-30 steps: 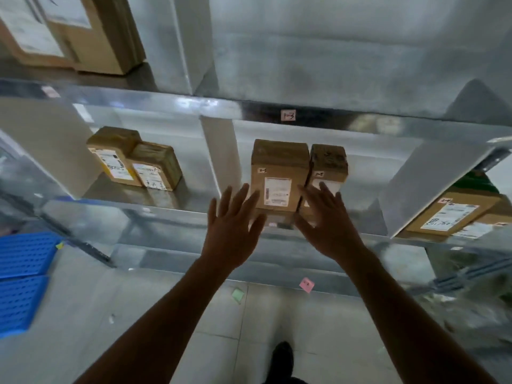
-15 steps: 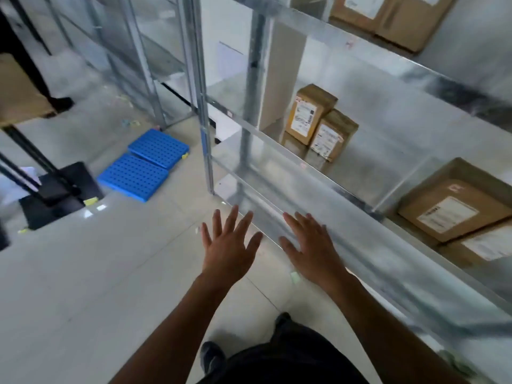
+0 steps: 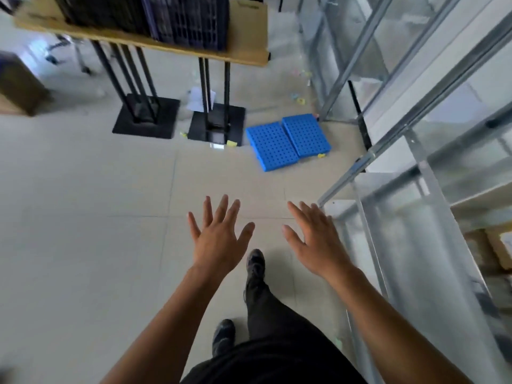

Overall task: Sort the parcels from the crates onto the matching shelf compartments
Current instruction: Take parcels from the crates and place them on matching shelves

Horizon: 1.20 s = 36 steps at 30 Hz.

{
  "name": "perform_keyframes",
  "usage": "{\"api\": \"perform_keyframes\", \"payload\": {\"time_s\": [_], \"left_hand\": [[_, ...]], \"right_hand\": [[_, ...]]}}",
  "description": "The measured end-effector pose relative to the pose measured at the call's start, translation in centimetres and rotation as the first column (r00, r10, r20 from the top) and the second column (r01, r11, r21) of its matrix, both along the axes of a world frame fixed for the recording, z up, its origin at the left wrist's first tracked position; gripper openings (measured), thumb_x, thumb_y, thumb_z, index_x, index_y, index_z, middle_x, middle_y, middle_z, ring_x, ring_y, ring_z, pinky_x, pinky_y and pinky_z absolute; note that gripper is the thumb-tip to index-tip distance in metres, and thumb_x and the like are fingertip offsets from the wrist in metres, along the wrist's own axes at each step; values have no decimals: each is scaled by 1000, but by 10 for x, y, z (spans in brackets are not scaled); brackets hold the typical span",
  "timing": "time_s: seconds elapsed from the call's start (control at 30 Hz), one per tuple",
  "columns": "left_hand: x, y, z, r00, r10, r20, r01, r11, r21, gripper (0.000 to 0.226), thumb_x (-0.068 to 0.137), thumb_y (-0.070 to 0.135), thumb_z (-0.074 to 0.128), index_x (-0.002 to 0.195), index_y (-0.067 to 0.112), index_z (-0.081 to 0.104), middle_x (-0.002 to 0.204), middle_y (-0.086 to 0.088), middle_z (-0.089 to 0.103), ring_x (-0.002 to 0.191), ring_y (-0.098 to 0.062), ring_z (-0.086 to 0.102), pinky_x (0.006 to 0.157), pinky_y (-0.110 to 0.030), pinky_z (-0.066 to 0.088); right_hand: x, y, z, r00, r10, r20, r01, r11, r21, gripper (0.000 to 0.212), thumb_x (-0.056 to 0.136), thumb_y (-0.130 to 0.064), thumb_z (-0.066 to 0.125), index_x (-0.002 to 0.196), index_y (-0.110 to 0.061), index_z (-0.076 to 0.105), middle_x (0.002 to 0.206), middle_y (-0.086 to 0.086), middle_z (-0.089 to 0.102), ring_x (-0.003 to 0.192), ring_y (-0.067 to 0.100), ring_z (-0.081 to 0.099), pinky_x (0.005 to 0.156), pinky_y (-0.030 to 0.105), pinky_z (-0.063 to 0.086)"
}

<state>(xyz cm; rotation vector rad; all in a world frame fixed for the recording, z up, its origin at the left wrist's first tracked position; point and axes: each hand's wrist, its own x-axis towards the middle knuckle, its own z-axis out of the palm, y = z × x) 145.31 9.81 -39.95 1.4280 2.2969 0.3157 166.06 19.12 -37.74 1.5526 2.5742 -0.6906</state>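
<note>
My left hand [image 3: 219,236] and my right hand [image 3: 315,239] are held out over the tiled floor, both empty with fingers spread. Dark plastic crates [image 3: 166,20] stand on a wooden table [image 3: 249,54] at the top of the view, well ahead of both hands. The metal shelf rack [image 3: 388,151] runs along the right side, just beside my right hand. A brown parcel [image 3: 498,245] shows blurred at the far right edge on a shelf level.
Two blue perforated pallets [image 3: 288,139] lie on the floor between the table and the rack. The table's black legs end in flat base plates [image 3: 146,117]. A brown box [image 3: 16,87] sits at the left edge. My legs and shoes [image 3: 255,264] are below.
The view has swung left, away from the shelf compartments with parcels, toward the table with crates. Both hands stayed empty and spread, now over the floor instead of the shelf edge.
</note>
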Motion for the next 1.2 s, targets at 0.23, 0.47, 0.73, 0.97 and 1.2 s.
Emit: {"api": "perform_keyframes", "payload": {"time_s": [0.23,0.47,0.73,0.97,1.2], "left_hand": [[-59,95,11,989,129,-79,-132,990,-44,68,99,72,22,160,43,11,172,9,-4,154,-23,-26,115,-54,-25],[-110,216,50,979,162,-121,-151,984,91,66,101,65,33,160,38,21,171,11,4,157,-20,-17,125,-52,-9],[-174,278,54,955,285,-86,-270,951,148,66,101,65,33,160,38,22,171,12,2,156,-18,-20,123,-48,-14],[-273,353,53,953,301,-26,-289,935,206,70,100,67,32,161,37,20,171,12,0,154,-16,-25,121,-42,-20],[-371,455,87,967,254,-30,-228,908,352,66,101,67,34,159,38,23,171,11,5,156,-17,-20,119,-40,-22]], "right_hand": [[-78,125,-9,991,76,-114,-81,996,-41,75,96,-70,10,164,-39,15,173,1,20,161,23,8,130,53,4],[-113,234,6,970,190,-154,-194,981,-9,75,98,-74,6,164,-40,15,173,2,20,161,23,9,130,55,7],[-179,327,18,947,304,-104,-303,953,28,82,94,-75,4,165,-36,17,173,1,19,161,25,7,129,55,4],[-279,409,30,944,321,-76,-314,945,92,77,95,-72,10,165,-39,17,173,1,20,161,24,8,130,54,5],[-379,485,72,961,247,-122,-226,960,167,82,94,-75,7,164,-35,22,170,4,27,159,25,16,129,55,12]]}}
